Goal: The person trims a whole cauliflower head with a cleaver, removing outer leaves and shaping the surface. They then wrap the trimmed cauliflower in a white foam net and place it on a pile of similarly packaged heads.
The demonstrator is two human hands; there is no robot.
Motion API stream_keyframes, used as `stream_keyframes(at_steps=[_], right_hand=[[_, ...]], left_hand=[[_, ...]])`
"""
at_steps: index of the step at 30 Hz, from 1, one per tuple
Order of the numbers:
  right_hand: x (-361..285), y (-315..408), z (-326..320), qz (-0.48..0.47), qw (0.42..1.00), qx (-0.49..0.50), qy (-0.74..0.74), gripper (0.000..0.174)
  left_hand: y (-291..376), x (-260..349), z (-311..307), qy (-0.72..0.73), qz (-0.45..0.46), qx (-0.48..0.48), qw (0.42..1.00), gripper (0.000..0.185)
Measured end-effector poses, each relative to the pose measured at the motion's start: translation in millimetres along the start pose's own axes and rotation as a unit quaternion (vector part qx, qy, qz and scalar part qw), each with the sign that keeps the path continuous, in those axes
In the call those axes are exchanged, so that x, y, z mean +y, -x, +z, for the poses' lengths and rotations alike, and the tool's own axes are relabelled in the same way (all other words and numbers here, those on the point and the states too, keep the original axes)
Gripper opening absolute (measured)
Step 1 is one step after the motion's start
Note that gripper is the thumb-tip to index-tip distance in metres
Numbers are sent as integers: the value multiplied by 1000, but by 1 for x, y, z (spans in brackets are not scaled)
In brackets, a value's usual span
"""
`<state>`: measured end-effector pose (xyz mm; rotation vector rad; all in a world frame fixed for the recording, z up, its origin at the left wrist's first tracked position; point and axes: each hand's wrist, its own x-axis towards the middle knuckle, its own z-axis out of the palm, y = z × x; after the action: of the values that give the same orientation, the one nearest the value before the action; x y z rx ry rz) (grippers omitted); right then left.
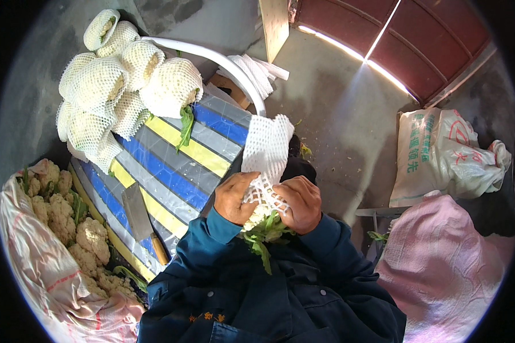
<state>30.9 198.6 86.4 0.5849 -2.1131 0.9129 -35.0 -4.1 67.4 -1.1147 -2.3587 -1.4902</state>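
Close to my body, a white foam net sleeve [266, 145] has its near end stretched over a cauliflower head [256, 218] with green leaves [266, 244]. My left hand [236, 198] grips the left edge of the net's mouth. The opposite edge is held in my right hand [299, 203]. Only a small part of the curd shows between the hands; the sleeve's far end hangs flat beyond them. To my left, a cleaver [138, 212] with a wooden handle lies on a striped covering [176, 158].
Several netted cauliflowers [98, 85] are piled at the covering's far left. A sack [47, 253] of bare cauliflowers [92, 240] stands at left. Spare foam sleeves [257, 75] lie behind a white curved tube [214, 53]. At right are a printed woven sack [437, 154] and a pink cloth [442, 261].
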Motion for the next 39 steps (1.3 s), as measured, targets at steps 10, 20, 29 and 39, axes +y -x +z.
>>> stream_keyframes(at_steps=[10,20,29,39], right_hand=[[-4,-4,-3,45,997,-40,44,53],[-4,9,-12,143,984,-29,100,48],[-24,33,0,260,964,54,6,39],[-8,28,9,204,977,38,39,44]], left_hand=[[3,9,1,-34,-8,88,996,46],[7,12,-5,-9,23,90,996,53],[7,12,-8,-37,59,78,995,49],[10,26,-21,-97,72,81,989,46]])
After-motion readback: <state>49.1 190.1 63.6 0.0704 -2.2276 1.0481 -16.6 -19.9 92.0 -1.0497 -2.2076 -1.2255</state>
